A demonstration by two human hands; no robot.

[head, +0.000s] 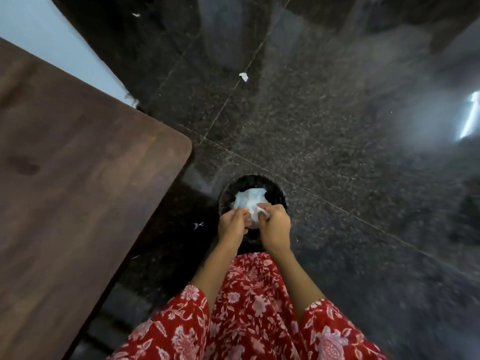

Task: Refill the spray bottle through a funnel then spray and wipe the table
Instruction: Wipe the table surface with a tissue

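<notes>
A crumpled white tissue [248, 201] sits above the mouth of a small round black bin [278, 190] on the floor. My left hand [232, 226] and my right hand [274, 227] are side by side over the bin's near rim. Both pinch the near edge of the tissue with their fingertips. The brown wooden table [78, 178] fills the left of the view, its rounded corner close to the bin. No spray bottle or funnel is in view.
Dark speckled stone floor [324, 126] stretches ahead and to the right. Small white scraps [243, 76] lie on it further off, and another tiny scrap [198, 225] lies by the bin. A pale wall [31, 22] shows at top left.
</notes>
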